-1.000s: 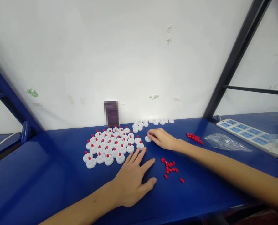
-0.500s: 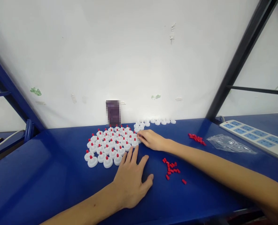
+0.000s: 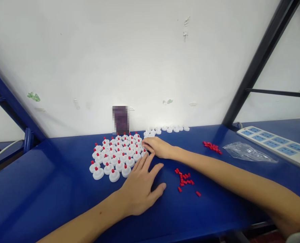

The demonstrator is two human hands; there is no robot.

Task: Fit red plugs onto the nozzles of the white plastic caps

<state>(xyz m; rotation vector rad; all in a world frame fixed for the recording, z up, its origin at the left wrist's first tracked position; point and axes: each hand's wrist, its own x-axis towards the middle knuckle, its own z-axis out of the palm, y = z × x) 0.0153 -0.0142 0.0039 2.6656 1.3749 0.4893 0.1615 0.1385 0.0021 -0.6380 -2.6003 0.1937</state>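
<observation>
A tight cluster of round white caps with red tips (image 3: pixel 114 160) stands upright on the blue table. My right hand (image 3: pixel 157 147) is at the cluster's right edge, its thumb and fingers closed around a white cap that they mostly hide. Flat on the table in front lies my left hand (image 3: pixel 142 189), fingers spread, its longest fingertips beside the cluster's right front edge and close to my right hand. To the right of my left hand, small red tips (image 3: pixel 182 180) are scattered loose.
White caps without red tips (image 3: pixel 169 130) line the wall behind my right hand. More red tips (image 3: pixel 212 147), a clear plastic bag (image 3: pixel 246 152) and a power strip (image 3: pixel 274 141) lie at the right. A blurred dark rectangle (image 3: pixel 121 120) stands by the wall.
My right hand has shifted slightly left, closer into the cluster. My left hand stays nearly in place. The view has shifted a little.
</observation>
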